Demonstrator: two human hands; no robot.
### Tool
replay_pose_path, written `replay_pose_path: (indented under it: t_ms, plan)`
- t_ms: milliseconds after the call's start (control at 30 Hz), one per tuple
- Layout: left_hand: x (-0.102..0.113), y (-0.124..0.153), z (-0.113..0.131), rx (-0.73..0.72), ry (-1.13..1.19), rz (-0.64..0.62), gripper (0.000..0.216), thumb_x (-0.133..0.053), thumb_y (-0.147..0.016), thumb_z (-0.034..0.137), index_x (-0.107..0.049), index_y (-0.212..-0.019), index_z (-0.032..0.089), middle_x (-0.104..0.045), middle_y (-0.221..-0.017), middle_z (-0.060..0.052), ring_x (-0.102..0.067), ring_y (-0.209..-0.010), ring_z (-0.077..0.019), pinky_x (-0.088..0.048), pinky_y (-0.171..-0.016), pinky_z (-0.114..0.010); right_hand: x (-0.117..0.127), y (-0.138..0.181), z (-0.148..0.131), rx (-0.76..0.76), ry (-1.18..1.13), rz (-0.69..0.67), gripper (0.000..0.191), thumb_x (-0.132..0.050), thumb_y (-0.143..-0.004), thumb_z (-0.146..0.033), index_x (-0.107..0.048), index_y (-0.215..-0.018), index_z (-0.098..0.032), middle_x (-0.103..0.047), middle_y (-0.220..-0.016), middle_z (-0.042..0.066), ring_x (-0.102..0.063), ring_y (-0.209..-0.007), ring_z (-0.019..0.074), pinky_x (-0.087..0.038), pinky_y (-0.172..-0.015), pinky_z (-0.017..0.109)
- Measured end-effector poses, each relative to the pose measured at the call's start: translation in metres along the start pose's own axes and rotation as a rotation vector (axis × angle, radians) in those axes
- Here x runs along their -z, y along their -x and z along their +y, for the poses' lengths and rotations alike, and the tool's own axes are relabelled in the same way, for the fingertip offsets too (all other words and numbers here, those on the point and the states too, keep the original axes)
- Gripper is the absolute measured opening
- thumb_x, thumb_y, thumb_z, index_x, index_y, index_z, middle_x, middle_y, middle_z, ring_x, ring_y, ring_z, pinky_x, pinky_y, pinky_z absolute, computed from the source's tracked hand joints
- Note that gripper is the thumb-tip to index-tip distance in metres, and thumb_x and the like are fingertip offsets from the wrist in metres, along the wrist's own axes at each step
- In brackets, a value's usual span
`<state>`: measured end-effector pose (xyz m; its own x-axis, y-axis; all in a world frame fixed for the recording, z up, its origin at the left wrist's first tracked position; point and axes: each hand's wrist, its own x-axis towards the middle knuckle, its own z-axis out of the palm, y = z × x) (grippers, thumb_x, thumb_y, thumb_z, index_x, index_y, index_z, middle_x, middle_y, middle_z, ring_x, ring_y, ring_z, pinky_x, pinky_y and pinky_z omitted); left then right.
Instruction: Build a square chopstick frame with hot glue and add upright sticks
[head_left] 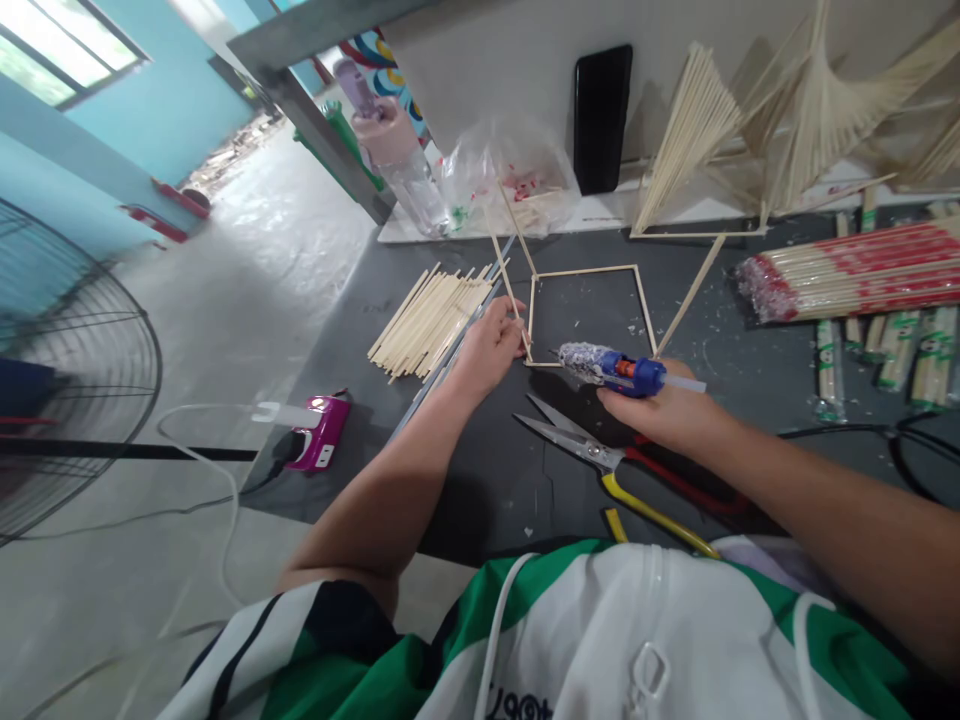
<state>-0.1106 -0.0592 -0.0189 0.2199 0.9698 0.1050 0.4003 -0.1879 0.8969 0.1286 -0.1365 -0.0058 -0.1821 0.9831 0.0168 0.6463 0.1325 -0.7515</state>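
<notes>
A square frame of thin wooden sticks (pixel 588 271) lies on the dark table, with sticks standing up from its corners. At the near left corner my left hand (pixel 491 345) pinches an upright wooden stick (pixel 504 262). My right hand (pixel 660 405) is wrapped around a blue hot glue gun (pixel 637 375), its tip wrapped in crumpled whitish material and pointing left toward that corner. A clear glue stick (pixel 684 383) pokes out of the gun's back. Just left of my left hand lies a pile of loose sticks (pixel 431 320).
Scissors (pixel 592 450) with red and yellow handles lie near my body. A pink power adapter (pixel 321 432) sits at the left edge. Behind stand a water bottle (pixel 394 150), plastic bag (pixel 502 175), phone (pixel 602 120) and stick structure (pixel 690 140). Packed sticks (pixel 855 265) lie right.
</notes>
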Motion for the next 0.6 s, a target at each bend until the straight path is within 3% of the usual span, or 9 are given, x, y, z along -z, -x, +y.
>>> replay_pose_path:
  t_ms: [600]
  plan:
    - [-0.0012, -0.0022, 0.0015, 0.038, 0.025, -0.009, 0.014, -0.052, -0.096, 0.019, -0.053, -0.109, 0.023, -0.064, -0.073, 0.002, -0.064, -0.063, -0.0101, -0.059, -0.064, -0.025, 0.0006, 0.0002, -0.0009, -0.011, -0.015, 0.005, 0.031, -0.055, -0.071, -0.044, -0.041, -0.051, -0.025, -0.042, -0.046, -0.001, -0.04, -0.048, 0.0144, -0.029, -0.052, 0.03]
